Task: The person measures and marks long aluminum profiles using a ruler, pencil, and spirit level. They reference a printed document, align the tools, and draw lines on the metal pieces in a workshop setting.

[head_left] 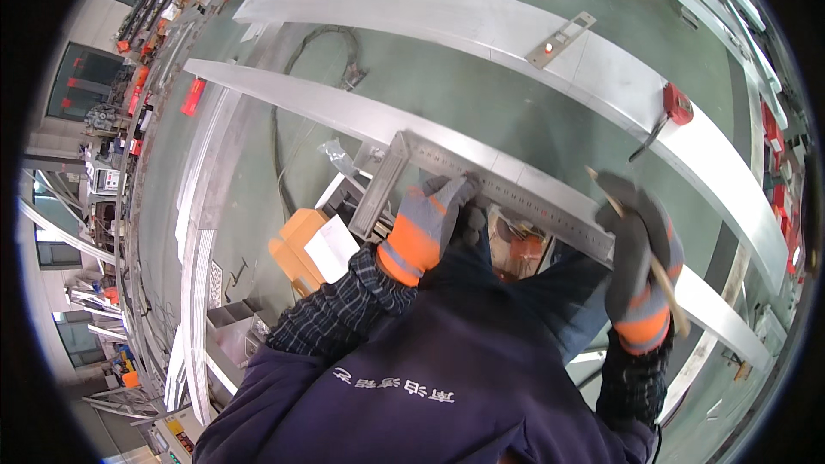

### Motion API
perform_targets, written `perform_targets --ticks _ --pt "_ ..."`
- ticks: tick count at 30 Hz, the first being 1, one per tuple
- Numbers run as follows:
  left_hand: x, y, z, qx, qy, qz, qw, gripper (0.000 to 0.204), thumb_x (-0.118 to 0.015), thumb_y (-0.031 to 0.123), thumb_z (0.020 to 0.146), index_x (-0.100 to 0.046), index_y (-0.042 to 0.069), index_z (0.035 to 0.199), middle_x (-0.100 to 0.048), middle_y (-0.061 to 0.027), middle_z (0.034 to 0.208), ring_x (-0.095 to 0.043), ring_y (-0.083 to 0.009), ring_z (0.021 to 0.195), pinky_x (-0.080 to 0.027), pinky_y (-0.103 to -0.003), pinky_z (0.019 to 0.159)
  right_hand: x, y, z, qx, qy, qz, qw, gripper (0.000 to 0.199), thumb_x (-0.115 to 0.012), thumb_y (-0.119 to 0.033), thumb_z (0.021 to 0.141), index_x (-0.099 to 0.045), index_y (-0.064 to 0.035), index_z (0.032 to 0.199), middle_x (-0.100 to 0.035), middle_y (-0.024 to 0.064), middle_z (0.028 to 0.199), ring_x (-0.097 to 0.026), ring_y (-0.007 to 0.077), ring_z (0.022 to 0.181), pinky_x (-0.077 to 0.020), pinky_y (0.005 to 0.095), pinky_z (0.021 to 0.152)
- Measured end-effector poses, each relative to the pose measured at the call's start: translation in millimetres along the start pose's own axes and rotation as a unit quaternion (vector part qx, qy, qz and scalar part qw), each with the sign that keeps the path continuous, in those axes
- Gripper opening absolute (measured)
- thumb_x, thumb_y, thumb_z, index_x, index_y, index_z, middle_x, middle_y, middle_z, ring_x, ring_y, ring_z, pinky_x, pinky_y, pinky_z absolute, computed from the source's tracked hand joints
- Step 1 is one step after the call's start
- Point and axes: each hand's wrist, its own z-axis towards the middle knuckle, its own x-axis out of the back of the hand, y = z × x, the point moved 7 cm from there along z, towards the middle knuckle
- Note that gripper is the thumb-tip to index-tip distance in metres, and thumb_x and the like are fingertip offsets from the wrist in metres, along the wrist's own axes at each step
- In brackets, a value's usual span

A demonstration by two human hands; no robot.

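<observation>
Fingers of the gloved left hand press a steel carpenter's square flat onto the long aluminium beam; right hand clenches a wooden pencil. Ease that pressure and I'd bet the square slides, skewing the line.

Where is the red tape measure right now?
The tape measure lies at the right of the head view, on the far metal beam, beyond the right hand.
</observation>
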Motion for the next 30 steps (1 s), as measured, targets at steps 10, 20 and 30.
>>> perform_targets --ticks 10,20,30 --pt "20 -15 19 -0.275 -0.087 0.28 0.916 0.05 -0.075 0.028 0.086 -0.064 0.009 0.131 -0.074 -0.011 0.107 -0.07 -0.0333 0.092 -0.051 -0.045 0.077 -148 -28 83 0.007 -0.142 0.173 0.975 0.017 -0.066 -0.012 0.1 -0.072 -0.0016 0.111 -0.075 0.015 0.098 -0.072 0.0273 0.086 -0.0581 0.0357 0.078" --pt "21 -24 22 -0.168 -0.073 0.305 0.935 0.043 -0.068 0.021 0.091 -0.064 0.01 0.133 -0.076 -0.0115 0.113 -0.073 -0.0342 0.099 -0.052 -0.046 0.081 -201 6 115 -0.063 -0.167 0.007 0.984 0.05 -0.071 -0.046 0.092 -0.074 0.0035 0.093 -0.073 0.0261 0.088 -0.071 0.0446 0.087 -0.0583 0.0455 0.079" --pt "14 -24 29 -0.258 -0.056 0.402 0.877 0.033 -0.063 0.016 0.093 -0.067 0.006 0.124 -0.077 -0.0138 0.102 -0.074 -0.0317 0.092 -0.056 -0.043 0.077 -212 21 121 -0.047 -0.172 -0.023 0.984 0.058 -0.069 -0.052 0.091 -0.074 0.0051 0.091 -0.073 0.0282 0.088 -0.071 0.0466 0.089 -0.0583 0.0472 0.082"
